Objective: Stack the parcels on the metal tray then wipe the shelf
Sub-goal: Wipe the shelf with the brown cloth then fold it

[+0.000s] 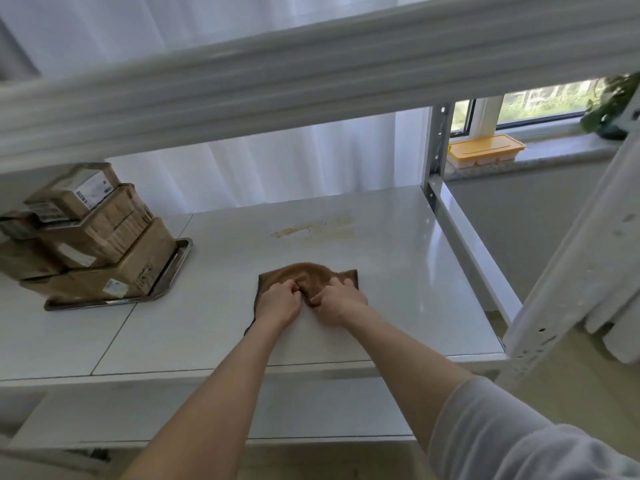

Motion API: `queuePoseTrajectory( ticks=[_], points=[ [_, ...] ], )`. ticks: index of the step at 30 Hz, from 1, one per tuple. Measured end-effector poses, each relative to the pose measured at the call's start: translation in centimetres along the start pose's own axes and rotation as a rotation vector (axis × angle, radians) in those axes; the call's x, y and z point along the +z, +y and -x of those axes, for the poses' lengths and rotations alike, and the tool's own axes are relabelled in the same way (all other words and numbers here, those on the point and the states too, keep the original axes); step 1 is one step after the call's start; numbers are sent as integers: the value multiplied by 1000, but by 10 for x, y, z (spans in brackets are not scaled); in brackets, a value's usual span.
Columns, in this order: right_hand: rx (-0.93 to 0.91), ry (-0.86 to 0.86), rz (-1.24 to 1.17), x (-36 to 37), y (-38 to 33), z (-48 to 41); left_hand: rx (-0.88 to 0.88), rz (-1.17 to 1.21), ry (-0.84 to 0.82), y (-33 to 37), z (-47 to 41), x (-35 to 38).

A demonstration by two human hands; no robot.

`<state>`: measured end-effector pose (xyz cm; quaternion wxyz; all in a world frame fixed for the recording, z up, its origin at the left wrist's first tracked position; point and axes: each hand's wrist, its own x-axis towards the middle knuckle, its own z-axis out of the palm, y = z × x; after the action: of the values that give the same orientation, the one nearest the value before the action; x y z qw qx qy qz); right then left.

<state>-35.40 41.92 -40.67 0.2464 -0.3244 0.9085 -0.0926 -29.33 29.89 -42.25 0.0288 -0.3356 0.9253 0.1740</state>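
Several brown cardboard parcels (100, 237) stand stacked on a metal tray (173, 268) at the left of the white shelf (398, 271). A brown cloth (308, 275) lies bunched on the shelf in the middle. My left hand (278, 301) and my right hand (341, 299) sit side by side on its near part, fingers curled into the fabric and gripping it. A brownish smear (311, 230) marks the shelf beyond the cloth.
An upper shelf beam (311, 71) crosses overhead. Metal uprights (437, 150) stand at the right. A yellow-lidded box (485, 154) and a plant (613, 105) sit on the windowsill. A lower shelf (207, 417) shows below.
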Motion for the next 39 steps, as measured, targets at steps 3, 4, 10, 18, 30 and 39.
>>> queuePoseTrajectory(
  ticks=[3,4,10,18,30,39],
  points=[
    [-9,58,-31,2,13,15,-19,-47,7,19,12,4],
    [7,93,-47,1,20,19,-8,-66,-6,29,15,7],
    [222,250,-114,-18,84,44,222,-44,-87,100,37,35],
    [403,235,-64,-27,114,64,399,95,-189,131,65,56],
    [-75,77,-47,15,26,58,-20,97,11,28,49,10],
    [418,254,-102,-15,101,69,349,89,-241,106,69,38]
  ],
)
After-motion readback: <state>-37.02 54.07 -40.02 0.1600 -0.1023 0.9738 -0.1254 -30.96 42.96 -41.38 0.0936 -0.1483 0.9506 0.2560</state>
